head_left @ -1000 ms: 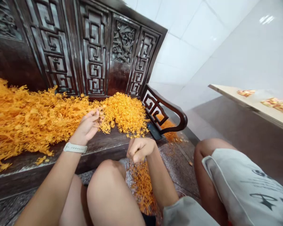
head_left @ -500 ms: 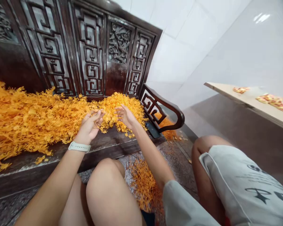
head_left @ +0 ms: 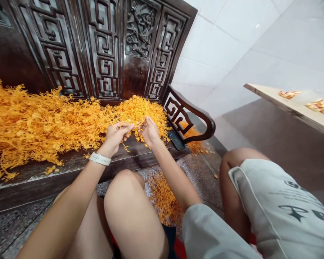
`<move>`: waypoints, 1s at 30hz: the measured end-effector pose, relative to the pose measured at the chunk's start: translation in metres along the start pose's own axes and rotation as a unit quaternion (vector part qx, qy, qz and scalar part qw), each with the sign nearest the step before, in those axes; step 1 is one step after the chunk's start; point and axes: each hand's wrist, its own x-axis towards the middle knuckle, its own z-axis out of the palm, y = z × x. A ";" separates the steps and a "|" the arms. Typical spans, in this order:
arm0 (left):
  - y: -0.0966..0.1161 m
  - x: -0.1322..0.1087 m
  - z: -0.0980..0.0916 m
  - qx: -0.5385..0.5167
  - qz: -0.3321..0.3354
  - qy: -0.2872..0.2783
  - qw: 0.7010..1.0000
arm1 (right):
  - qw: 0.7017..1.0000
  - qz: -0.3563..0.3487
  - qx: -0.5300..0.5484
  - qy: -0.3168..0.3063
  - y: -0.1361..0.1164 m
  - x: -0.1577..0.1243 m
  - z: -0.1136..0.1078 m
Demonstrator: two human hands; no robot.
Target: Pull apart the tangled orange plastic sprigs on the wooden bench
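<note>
A big heap of orange plastic sprigs lies along the seat of a dark carved wooden bench. My left hand, with a white watch band on its wrist, pinches a sprig at the heap's right end. My right hand sits close beside it, fingers closed on the same sprig. Both hands hover just above the seat's front edge.
More orange sprigs lie on the speckled floor between my knees. A dark phone rests on the seat by the curved armrest. A pale board with small orange items stands at the right. White tiled wall behind.
My right hand rose from a fist over the floor pile to the heap and met my left hand on a sprig. The view tilted down slightly.
</note>
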 end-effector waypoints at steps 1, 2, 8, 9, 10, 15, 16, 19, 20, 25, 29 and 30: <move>-0.003 -0.001 0.001 0.022 0.010 0.000 1.000 | 1.000 -0.002 -0.004 0.007 0.002 -0.001 0.001; -0.005 -0.002 0.002 0.038 0.017 0.003 0.999 | 1.000 -0.010 -0.015 0.009 0.003 0.000 0.002; -0.005 0.006 0.004 0.028 0.055 0.081 0.995 | 0.953 -0.200 -0.223 0.040 0.009 0.007 -0.012; -0.005 0.012 0.002 0.025 0.068 0.097 0.993 | 0.931 -0.237 -0.274 0.034 0.010 0.002 -0.013; -0.005 0.018 -0.002 0.023 0.079 0.114 0.990 | 0.906 -0.269 -0.325 0.014 0.011 -0.007 -0.012; -0.005 0.060 -0.038 0.034 0.071 0.259 0.963 | 0.782 -0.267 -0.429 -0.366 0.002 -0.092 0.021; -0.004 0.065 -0.047 0.051 0.076 0.267 0.959 | 0.739 -0.208 -0.415 -0.489 -0.005 -0.106 0.028; 0.001 0.068 -0.067 0.092 0.095 0.237 0.962 | 0.598 0.040 -0.305 -0.741 -0.028 -0.110 0.038; 0.003 0.065 -0.069 0.091 0.094 0.222 0.966 | 0.613 0.096 -0.267 -0.737 -0.034 -0.099 0.037; 0.012 0.044 -0.063 0.050 0.049 0.174 0.982 | 0.946 0.089 -0.069 -0.304 -0.026 -0.016 0.012; 0.015 0.037 -0.053 0.048 0.022 0.121 0.991 | 0.989 0.142 0.027 0.009 0.013 -0.002 -0.005; 0.015 0.037 -0.051 0.050 0.019 0.099 0.994 | 0.988 0.155 0.019 0.006 0.023 -0.007 -0.009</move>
